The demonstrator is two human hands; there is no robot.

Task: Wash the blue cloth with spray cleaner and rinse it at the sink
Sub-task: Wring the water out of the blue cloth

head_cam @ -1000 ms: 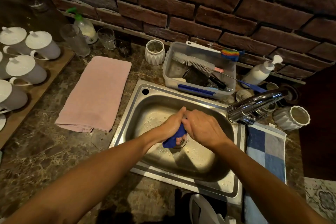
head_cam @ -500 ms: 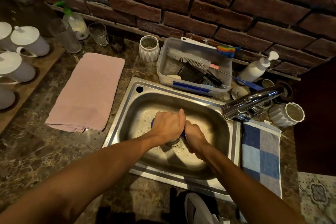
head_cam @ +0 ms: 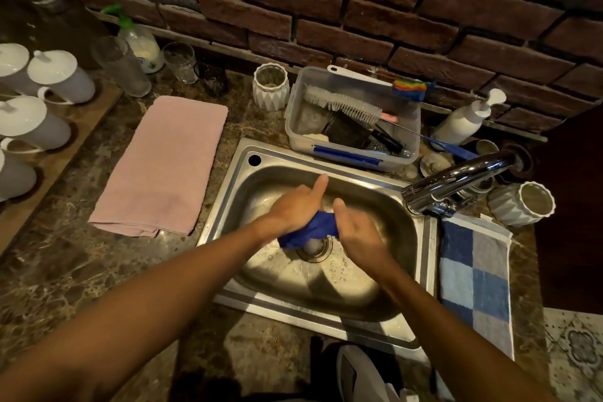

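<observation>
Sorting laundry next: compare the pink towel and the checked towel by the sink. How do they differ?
The pink towel is plain and lies left of the sink; the checked towel has blue, grey and pale squares and lies right of it. The pink one is folded over; the checked one shows no fold. Both lie flat on the counter.

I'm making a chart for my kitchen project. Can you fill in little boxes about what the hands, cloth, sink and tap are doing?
left hand: grips one end of the blue cloth, thumb up
right hand: grips the other end
blue cloth: bunched between both hands, over the drain
sink: steel, water drops inside
tap: no water visible
pink towel: flat beside the sink
</observation>
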